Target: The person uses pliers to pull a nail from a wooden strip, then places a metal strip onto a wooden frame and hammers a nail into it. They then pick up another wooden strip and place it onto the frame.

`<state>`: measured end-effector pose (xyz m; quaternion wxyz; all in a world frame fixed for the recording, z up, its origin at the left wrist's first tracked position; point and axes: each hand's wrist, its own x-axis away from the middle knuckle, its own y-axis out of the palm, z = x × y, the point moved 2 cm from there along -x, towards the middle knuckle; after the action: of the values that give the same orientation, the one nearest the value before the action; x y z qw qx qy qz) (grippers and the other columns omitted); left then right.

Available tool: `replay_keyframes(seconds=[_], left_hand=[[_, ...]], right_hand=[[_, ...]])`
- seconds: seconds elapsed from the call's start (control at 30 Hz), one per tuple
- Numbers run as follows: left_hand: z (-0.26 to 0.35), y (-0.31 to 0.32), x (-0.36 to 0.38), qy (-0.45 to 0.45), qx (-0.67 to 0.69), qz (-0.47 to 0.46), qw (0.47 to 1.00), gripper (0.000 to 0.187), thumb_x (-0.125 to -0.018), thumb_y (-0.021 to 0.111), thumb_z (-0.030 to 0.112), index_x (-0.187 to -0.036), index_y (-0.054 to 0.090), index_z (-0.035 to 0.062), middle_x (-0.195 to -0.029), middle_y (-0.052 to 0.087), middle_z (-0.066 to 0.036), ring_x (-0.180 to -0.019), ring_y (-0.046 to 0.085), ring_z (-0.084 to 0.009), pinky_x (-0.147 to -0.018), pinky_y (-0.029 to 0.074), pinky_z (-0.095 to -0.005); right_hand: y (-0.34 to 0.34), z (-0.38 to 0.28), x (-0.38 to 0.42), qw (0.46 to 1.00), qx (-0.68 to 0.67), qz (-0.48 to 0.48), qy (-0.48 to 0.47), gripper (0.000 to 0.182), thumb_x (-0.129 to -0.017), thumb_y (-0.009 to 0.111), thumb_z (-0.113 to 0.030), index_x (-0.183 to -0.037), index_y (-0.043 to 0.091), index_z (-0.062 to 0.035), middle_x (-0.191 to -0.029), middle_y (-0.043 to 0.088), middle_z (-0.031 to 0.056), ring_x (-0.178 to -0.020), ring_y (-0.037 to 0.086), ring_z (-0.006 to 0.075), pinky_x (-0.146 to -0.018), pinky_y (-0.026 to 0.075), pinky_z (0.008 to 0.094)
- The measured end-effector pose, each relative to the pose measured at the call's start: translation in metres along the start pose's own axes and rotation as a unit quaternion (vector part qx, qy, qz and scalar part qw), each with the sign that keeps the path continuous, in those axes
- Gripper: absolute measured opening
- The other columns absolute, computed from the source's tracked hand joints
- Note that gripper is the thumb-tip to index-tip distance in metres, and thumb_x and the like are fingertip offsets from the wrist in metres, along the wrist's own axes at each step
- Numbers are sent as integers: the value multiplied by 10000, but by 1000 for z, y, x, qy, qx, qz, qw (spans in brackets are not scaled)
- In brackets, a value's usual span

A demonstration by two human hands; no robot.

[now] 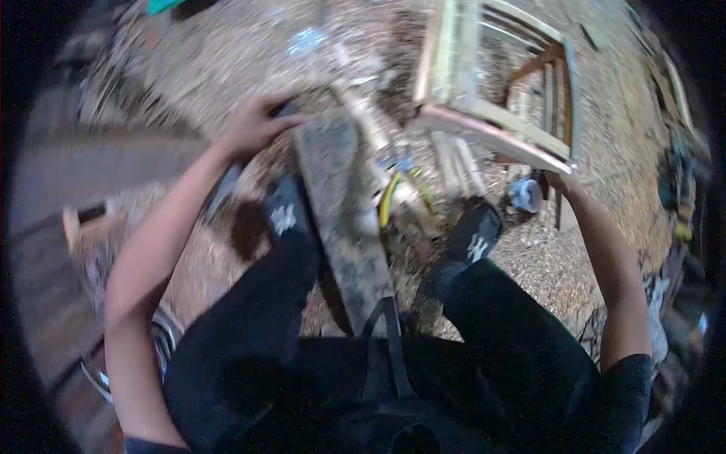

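My left hand (255, 127) is beside the far end of a worn, stained wooden plank (340, 204) that runs between my legs. Its fingers curl around something dark, too blurred to name. At the right, my right hand (557, 181) is at the near lower corner of a pale wooden frame (499, 132) made of slats, which stands tilted. The frame's edge hides most of those fingers; the hand appears to grip that corner. Pliers with yellow handles (389, 198) lie on the ground just right of the plank.
Wood shavings (529, 265) cover the ground. A small round tin (524, 195) is near my right foot (475, 234), and loose wood strips (457, 163) lie beyond it. My left foot (287, 208) is against the plank. A wooden block (91, 227) is at the left.
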<state>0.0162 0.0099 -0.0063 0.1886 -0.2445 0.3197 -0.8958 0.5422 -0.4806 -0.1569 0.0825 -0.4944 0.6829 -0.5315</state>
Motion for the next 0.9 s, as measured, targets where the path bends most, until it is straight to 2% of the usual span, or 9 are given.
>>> replay_keyframes(seconds=[0.07,0.13,0.23,0.33,0.4,0.57,0.77,0.83,0.9], left_hand=[[23,18,-23,-81,49,-24,995,545,-926,776,272,-1410,618,77,-1323,683,-184,-1068,702,-290,-985,522,-417],[-3,-36,31,52,-15,37,998,543,-967,729,267,-1453,574,81,-1241,720,-159,-920,712,-222,-863,564,-383],[-4,15,31,-89,191,-53,976,537,-1017,657,251,-1510,509,100,-1154,744,-137,-810,690,-149,-738,572,-336],[-4,27,22,-69,217,-54,972,384,-1054,578,221,-1386,558,28,-1091,747,-110,-686,659,-131,-633,553,-324],[3,33,14,-60,222,-49,972,244,-1077,518,169,-1199,582,-32,-991,738,-76,-592,638,-124,-540,537,-317],[-10,53,1,-79,241,-134,958,260,-1073,507,124,-1280,572,-20,-927,716,-80,-638,676,-143,-578,580,-308],[-1,61,12,-160,281,-145,935,325,-1056,526,115,-1365,547,14,-942,718,-117,-703,709,-169,-616,615,-341],[4,65,13,-104,129,-76,983,366,-1015,550,54,-1380,536,66,-978,708,-124,-768,721,-166,-629,580,-341],[-21,89,10,-14,82,-34,996,397,-991,580,56,-1383,552,104,-900,714,-117,-755,718,-152,-655,569,-362]], right_hand=[[-18,9,-30,991,128,-25,-9,381,-918,697,-180,-1259,662,-14,-1232,701,184,-1161,647,254,-1005,492,361],[54,-52,-54,981,185,34,-36,326,-926,683,-181,-1202,681,-8,-1228,703,163,-1140,656,212,-983,497,355],[11,-34,-10,994,55,50,-77,220,-946,572,-152,-1109,657,-32,-936,689,153,-797,656,359,-674,521,449],[-23,-52,-10,974,-130,184,16,236,-957,567,-118,-1155,646,-17,-845,654,59,-732,617,214,-613,492,382],[-44,-70,-6,875,-367,308,70,394,-971,679,-197,-1291,545,-9,-896,678,103,-708,638,184,-593,510,314],[-121,-152,38,887,-303,347,34,196,-1044,613,-198,-1165,583,-47,-745,531,-38,-555,469,32,-442,325,225],[-103,-363,124,876,-362,315,-51,186,-1060,586,-184,-1168,641,-42,-760,533,-41,-535,387,19,-451,295,220],[-71,-396,148,930,-302,207,-41,380,-1052,611,-178,-1387,574,-2,-941,664,46,-716,572,62,-599,446,202],[-35,-419,143,949,-93,188,-235,486,-1042,597,-123,-1498,486,5,-1183,719,168,-1025,701,200,-873,554,318]])
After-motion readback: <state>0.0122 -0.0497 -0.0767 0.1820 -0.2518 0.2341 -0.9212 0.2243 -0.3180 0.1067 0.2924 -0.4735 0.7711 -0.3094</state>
